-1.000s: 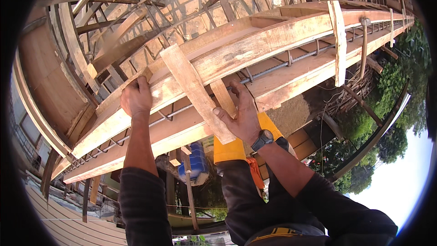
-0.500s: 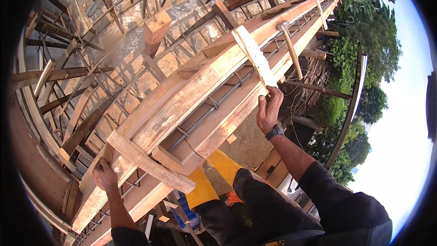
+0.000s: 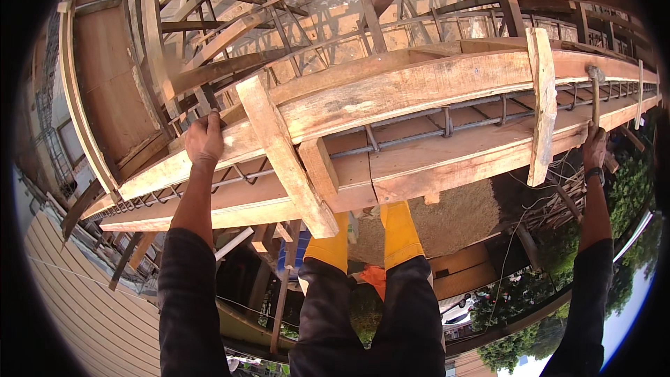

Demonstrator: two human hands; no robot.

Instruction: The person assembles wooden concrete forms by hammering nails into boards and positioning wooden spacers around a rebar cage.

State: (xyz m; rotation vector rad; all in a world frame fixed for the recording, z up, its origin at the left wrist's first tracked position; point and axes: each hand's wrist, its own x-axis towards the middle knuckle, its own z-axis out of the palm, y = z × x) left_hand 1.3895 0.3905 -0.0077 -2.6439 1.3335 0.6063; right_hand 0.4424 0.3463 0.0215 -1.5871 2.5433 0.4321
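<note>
A long wooden beam formwork trough (image 3: 419, 91), built of pale planks, is seen running from the lower left to the upper right, and a cage of dark steel reinforcing bars (image 3: 447, 122) is laid along its inside. Behind its far plank, a tangle of wooden props and braces (image 3: 230, 35) is visible. Across the trough's two top edges, a short pale wooden cross-batten (image 3: 286, 157) is laid at a slant near the middle, and a second, narrower wooden cross-batten (image 3: 542, 105) is set across the trough toward its right end.

Below the near plank, two legs in dark trousers with bright yellow rubber boots (image 3: 401, 234) are seen, the boots pressed against the underside edge of the trough.

The left hand (image 3: 204, 141) is raised to the near edge of the far plank, left of the slanted batten, and its grip is closed over that edge. The right hand (image 3: 594, 146), with a dark wristwatch (image 3: 594, 174) worn on the wrist, is held at the near plank's right end, just beyond the narrow batten; its grip is clenched around the handle of a hammer (image 3: 595, 91), whose metal head is seen above the reinforcing bars.
</note>
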